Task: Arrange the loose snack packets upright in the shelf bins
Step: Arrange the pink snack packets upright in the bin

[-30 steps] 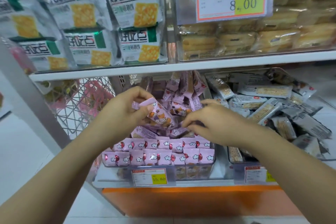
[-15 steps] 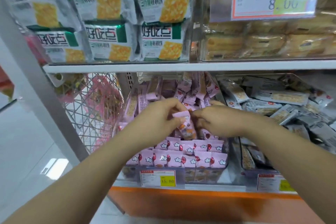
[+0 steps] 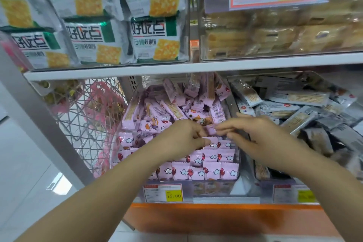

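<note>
A clear bin [image 3: 213, 187] on the lower shelf holds pink snack packets. Its front part has rows of upright packets [image 3: 213, 172]; behind them lies a loose heap of pink packets [image 3: 167, 111]. My left hand [image 3: 181, 138] is over the middle of the bin, and its fingers pinch one pink packet [image 3: 211, 131] at the back of the rows. From the right, my right hand [image 3: 253, 136] reaches in with fairly straight fingers, whose tips touch that same packet. The packet's lower part is hidden by the hands.
A second clear bin with jumbled grey packets [image 3: 294, 111] stands to the right. A wire basket [image 3: 88, 124] is on the left. The shelf board [image 3: 176, 68] above carries green-and-white cracker bags [image 3: 155, 41] and wrapped cakes [image 3: 275, 37]. Price tags [image 3: 164, 192] hang on the front edge.
Both hands went down and further into the bin, bringing the pink packet from above the heap to the back of the upright rows. The camera moved closer.
</note>
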{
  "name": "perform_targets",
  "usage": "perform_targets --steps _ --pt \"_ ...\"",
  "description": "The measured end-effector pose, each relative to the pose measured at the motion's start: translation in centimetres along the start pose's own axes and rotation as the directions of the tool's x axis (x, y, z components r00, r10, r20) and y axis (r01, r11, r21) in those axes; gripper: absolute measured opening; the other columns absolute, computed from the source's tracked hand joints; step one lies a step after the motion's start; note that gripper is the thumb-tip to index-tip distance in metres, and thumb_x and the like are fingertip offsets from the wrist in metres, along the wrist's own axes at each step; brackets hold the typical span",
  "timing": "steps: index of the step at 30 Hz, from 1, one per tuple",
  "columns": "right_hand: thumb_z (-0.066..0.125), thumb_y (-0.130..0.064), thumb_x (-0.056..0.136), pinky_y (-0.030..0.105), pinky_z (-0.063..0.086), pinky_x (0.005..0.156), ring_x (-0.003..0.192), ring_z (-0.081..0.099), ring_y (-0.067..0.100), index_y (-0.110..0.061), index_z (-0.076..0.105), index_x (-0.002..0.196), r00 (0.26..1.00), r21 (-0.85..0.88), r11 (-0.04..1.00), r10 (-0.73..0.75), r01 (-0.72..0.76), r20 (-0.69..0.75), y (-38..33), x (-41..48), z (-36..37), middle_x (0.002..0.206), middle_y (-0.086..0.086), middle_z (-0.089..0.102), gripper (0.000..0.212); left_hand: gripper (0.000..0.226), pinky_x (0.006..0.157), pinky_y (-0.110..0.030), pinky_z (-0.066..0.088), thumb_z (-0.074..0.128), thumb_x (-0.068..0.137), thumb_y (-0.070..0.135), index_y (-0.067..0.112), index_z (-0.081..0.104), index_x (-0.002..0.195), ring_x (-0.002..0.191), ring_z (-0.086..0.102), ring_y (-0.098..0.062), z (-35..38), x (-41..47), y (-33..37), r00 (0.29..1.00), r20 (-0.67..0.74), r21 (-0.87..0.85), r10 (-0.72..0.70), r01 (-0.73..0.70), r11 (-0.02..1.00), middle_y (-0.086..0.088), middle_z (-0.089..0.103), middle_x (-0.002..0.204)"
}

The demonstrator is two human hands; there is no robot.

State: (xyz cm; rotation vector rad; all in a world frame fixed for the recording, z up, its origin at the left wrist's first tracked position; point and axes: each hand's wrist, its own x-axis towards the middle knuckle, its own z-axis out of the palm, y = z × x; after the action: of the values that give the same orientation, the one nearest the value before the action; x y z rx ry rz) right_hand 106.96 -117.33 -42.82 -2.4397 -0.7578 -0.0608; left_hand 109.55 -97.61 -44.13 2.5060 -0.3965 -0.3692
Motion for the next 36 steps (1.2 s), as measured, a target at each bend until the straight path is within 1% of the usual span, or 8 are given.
perform_targets --steps 5,12,16,20,23,27,33,36 --pt "0.058 -0.009 0.091 -0.001 0.024 0.091 0.087 0.045 -0.028 -0.023 0.067 0.116 0.999 -0.027 0.998 -0.048 0.048 -0.010 0.2 -0.3 0.6 0.096 -0.033 0.051 0.030 0.028 0.046 -0.007 0.031 0.044 0.101 0.025 0.014 0.065 0.116 0.048 0.049 0.004 -1.5 -2.0 0.6 0.995 0.089 0.044 0.055 -0.059 0.997 0.010 0.054 0.065" --pt "0.058 -0.016 0.092 -0.007 0.029 0.073 0.075 0.053 -0.012 -0.030 0.064 0.117 1.000 -0.045 0.999 0.001 -0.001 -0.001 -0.8 0.0 0.5 0.096 -0.021 0.062 0.029 0.026 0.078 -0.015 0.050 0.055 0.095 0.015 0.027 0.067 0.115 0.090 0.062 0.002 -3.0 -6.5 -2.1 0.937 -0.309 0.069 0.160 -0.146 0.987 0.023 0.062 0.096" --pt "0.057 -0.021 0.093 0.008 0.041 0.062 0.070 0.054 -0.011 -0.031 0.063 0.119 0.999 -0.098 0.994 0.042 -0.041 0.004 -2.5 1.2 0.3 0.088 -0.025 0.059 0.029 0.025 0.070 -0.004 0.037 0.058 0.093 0.012 0.024 0.069 0.112 0.079 0.056 0.001 -3.4 -7.9 -4.3 0.871 -0.453 0.227 0.189 -0.092 0.969 0.017 0.063 0.098" --pt "0.054 -0.016 0.095 0.000 0.038 0.059 0.061 0.046 -0.027 -0.024 0.063 0.121 0.995 -0.104 0.992 0.076 -0.069 0.066 -4.3 2.8 0.5 0.082 -0.024 0.055 0.028 0.024 0.085 -0.027 0.044 0.061 0.091 0.011 0.022 0.071 0.110 0.090 0.064 -0.016 -3.6 -8.5 -5.3 0.827 -0.527 0.267 0.196 -0.058 0.962 0.008 0.068 0.102" --pt "0.054 -0.015 0.094 0.005 0.037 0.088 0.101 0.051 -0.008 -0.028 0.062 0.122 0.993 -0.130 0.991 0.020 -0.004 0.120 -5.0 4.0 1.7 0.122 -0.012 0.056 0.031 0.028 0.112 -0.049 0.025 0.059 0.091 0.012 0.026 0.069 0.112 0.114 0.057 -0.017 -3.1 -8.7 -6.2 0.844 -0.519 0.271 0.132 0.016 0.962 0.008 0.067 0.114" --pt "0.052 -0.020 0.096 0.005 0.026 0.091 0.129 0.038 0.008 -0.030 0.059 0.126 0.975 -0.116 0.993 0.046 -0.021 0.216 -5.3 5.4 3.7 0.149 -0.008 0.026 0.032 0.023 0.114 -0.054 0.016 0.059 0.092 0.023 0.029 0.069 0.112 0.115 0.056 -0.014 -2.6 -8.8 -7.4 0.854 -0.503 0.265 0.132 0.007 0.964 0.012 0.067 0.110" --pt "0.068 -0.020 0.086 0.025 0.046 0.092 0.094 0.055 0.003 -0.023 0.065 0.107 0.996 -0.018 0.999 0.050 -0.051 -0.076 -5.6 6.7 5.1 0.122 -0.006 0.052 0.022 0.023 0.114 -0.052 0.018 0.054 0.096 0.030 0.033 0.067 0.115 0.116 0.053 -0.009 -2.5 -8.8 -8.3 0.864 -0.489 0.239 0.124 -0.004 0.971 0.017 0.064 0.113" --pt "0.072 -0.018 0.082 0.007 0.040 0.067 0.067 0.052 -0.004 -0.030 0.056 0.095 0.958 0.029 0.997 0.075 -0.070 -0.277 -6.0 6.3 4.7 0.095 -0.020 0.049 0.024 0.025 0.117 -0.048 0.012 0.053 0.096 0.033 0.036 0.064 0.118 0.119 0.050 -0.007 -2.5 -8.9 -8.1 0.855 -0.506 0.219 0.113 0.001 0.976 0.019 0.061 0.118"
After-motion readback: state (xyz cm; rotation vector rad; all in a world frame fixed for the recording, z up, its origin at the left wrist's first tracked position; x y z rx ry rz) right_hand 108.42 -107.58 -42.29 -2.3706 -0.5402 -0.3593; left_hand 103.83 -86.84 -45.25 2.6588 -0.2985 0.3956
